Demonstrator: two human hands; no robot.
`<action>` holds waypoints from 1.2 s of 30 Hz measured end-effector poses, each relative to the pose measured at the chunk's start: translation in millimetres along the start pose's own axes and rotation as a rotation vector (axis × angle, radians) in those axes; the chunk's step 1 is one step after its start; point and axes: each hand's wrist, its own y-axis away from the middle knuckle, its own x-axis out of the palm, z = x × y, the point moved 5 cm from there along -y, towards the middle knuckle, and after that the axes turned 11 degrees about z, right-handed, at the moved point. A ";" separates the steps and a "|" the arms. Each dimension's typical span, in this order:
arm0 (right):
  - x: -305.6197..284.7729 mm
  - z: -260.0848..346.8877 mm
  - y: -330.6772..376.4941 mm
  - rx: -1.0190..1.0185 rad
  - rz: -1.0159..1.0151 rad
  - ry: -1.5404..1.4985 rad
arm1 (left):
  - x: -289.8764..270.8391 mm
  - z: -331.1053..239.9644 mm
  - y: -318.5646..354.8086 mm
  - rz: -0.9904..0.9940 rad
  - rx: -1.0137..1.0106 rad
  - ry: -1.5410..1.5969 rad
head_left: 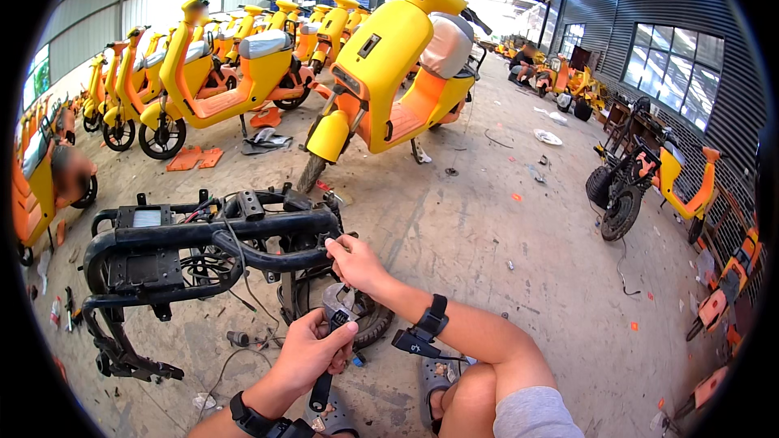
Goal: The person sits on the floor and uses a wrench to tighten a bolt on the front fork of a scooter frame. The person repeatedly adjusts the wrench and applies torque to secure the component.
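A bare black scooter frame [174,237] lies in front of me, with loose cables and a wheel [380,326] at its right end. In my left hand [307,350] is an adjustable wrench [337,300], its silver jaw pointing up and its dark handle running down past my palm. The jaw is close to the frame's right end; whether it touches anything there I cannot tell. My right hand [359,264] is closed at the end of the frame tube, thumb and fingertips pinched together. What sits between them is too small or hidden to make out.
Ahead stands a yellow scooter [377,57] with a covered seat; rows of similar ones fill the left. A partly stripped scooter [621,186] stands at right. Orange panels [195,159] and scraps litter the concrete floor. A person [523,65] sits far back.
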 end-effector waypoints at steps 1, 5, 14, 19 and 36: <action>0.2 0.5 0.7 0.003 0.002 -0.006 | 0.2 -0.2 0.0 -0.001 -0.001 0.003; 2.7 2.9 2.7 0.000 0.022 -0.033 | -1.5 1.4 -0.4 -0.013 -0.008 -0.002; 8.6 -10.1 11.5 0.082 0.114 -0.179 | -11.2 10.8 -6.9 -0.046 -0.045 0.077; 12.6 -38.0 40.9 0.009 0.211 -0.191 | -22.5 15.1 -8.9 -0.132 -0.072 0.190; 41.6 -59.3 102.3 -0.198 0.307 -0.083 | -24.4 24.2 -26.6 -0.248 -0.027 0.204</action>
